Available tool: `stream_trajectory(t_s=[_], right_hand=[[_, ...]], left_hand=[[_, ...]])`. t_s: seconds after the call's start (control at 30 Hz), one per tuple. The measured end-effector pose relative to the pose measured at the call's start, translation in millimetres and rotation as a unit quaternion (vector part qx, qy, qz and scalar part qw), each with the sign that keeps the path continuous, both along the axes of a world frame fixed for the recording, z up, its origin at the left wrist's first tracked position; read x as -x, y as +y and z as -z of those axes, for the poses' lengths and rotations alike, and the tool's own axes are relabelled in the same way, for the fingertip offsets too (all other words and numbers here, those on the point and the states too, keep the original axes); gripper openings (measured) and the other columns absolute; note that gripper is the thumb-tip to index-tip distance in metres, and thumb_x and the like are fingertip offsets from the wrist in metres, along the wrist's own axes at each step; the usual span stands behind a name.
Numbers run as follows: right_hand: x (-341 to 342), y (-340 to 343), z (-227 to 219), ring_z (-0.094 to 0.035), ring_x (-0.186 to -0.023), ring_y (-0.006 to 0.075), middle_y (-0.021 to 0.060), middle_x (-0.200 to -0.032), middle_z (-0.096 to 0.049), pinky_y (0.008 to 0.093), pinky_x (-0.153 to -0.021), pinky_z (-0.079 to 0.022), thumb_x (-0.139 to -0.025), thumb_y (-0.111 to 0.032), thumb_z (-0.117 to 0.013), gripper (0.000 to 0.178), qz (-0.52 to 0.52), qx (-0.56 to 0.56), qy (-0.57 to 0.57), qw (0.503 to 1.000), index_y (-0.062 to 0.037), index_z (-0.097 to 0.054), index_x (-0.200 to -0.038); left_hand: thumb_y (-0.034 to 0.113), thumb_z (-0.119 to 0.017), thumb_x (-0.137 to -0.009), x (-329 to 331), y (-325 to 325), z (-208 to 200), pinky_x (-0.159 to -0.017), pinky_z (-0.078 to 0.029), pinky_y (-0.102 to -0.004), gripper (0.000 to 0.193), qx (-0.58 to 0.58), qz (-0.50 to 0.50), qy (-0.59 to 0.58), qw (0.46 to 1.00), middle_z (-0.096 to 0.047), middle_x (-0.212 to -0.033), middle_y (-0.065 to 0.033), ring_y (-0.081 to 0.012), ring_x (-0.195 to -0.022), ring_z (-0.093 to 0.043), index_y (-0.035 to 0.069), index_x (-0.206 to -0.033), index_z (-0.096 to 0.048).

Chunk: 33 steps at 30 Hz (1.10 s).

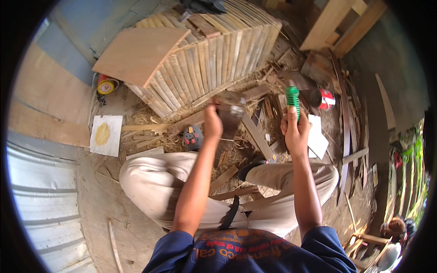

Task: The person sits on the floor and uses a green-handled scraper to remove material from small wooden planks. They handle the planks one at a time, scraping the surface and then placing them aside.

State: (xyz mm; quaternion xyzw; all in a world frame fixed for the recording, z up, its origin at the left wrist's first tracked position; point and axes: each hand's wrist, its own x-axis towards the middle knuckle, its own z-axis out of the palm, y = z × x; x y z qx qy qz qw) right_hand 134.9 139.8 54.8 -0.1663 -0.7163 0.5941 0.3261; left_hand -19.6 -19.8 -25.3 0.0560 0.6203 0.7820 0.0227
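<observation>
My left hand (213, 123) is closed on the edge of a dark brown, roughly rectangular block-like piece (231, 113). Motion blurs this piece, and a pale shiny patch shows on its upper part; its exact kind is unclear. In my right hand (296, 133), the fingers wrap round a tool with a green ribbed handle (292, 96), held upright. A short brownish end shows above the green part, and the rest is hidden in my grip. Both hands are in front of my crossed legs, apart from each other.
Ahead stands a large stack of wooden slats (205, 68) with a thin brown board (136, 52) on it. A red-and-white can (326, 99) lies at right near white sheets (317, 141). A stained white sheet (106, 135) lies left. Wood offcuts and shavings litter the ground.
</observation>
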Motion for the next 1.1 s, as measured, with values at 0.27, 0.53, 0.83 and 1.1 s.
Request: stream_trajectory(t_s=[0.27,0.53,0.83,1.1], right_hand=[[-68,52,161,-0.049,-0.05,0.0118,0.0011,-0.059,-0.051,0.0326,-0.043,-0.038,-0.098,-0.048,-0.057,0.051,0.123,0.232,-0.34,0.903,-0.0025,-0.055,-0.075],[-71,78,208,-0.055,-0.048,0.0142,0.0042,-0.057,-0.055,0.0326,-0.045,-0.043,-0.095,-0.049,-0.062,0.052,0.102,0.179,-0.338,0.918,-0.0005,-0.061,-0.076],[-85,77,238,-0.065,-0.05,0.0259,0.0167,-0.052,-0.058,0.042,-0.05,-0.048,-0.094,-0.054,-0.057,0.068,0.078,0.061,-0.443,0.891,0.0053,-0.06,-0.061],[-90,79,240,-0.062,-0.047,0.0282,0.0164,-0.049,-0.056,0.0427,-0.05,-0.048,-0.095,-0.055,-0.056,0.07,0.081,0.092,-0.441,0.889,0.0054,-0.06,-0.06]], left_hand=[[0.06,-0.074,-0.08,20,-45,-1,-0.095,-0.051,-0.0386,0.08,0.005,0.353,0.104,0.93,-0.064,-0.128,-0.0196,-0.0239,-0.112,-0.064,0.001,-0.131,-0.056],[0.026,-0.076,-0.09,-6,25,-20,-0.099,-0.044,-0.0305,0.05,0.046,0.193,0.066,0.978,-0.064,-0.118,-0.0051,-0.0159,-0.112,-0.058,0.001,-0.129,-0.057],[0.046,-0.071,-0.089,38,50,10,-0.079,-0.045,-0.0326,0.048,0.162,0.16,0.105,0.968,-0.063,-0.094,-0.0021,-0.0141,-0.087,-0.056,0.002,-0.107,-0.064],[0.071,-0.059,-0.085,62,63,23,-0.086,-0.049,-0.039,0.079,0.358,0.125,-0.067,0.923,-0.069,-0.105,-0.0168,-0.0268,-0.1,-0.065,-0.001,-0.119,-0.065]])
